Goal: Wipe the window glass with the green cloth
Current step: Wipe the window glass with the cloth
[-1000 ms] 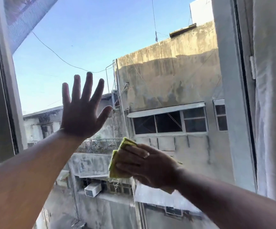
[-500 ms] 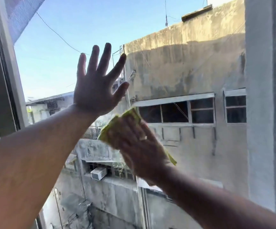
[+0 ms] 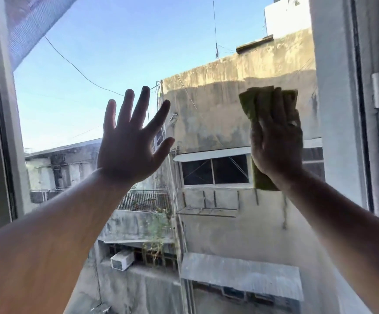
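One soft, light green cloth is pinned flat against the window glass, near its right edge, by the right hand. Being limp, it is best pressed under a spread palm. The left hand is held open, fingers splayed, gripping nothing.

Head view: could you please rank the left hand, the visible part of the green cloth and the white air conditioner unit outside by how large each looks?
1. left hand, fingers spread, largest.
2. green cloth, mostly hidden behind the right hand.
3. air conditioner unit, smallest, though it is far off across the gap, so only its apparent size is small.
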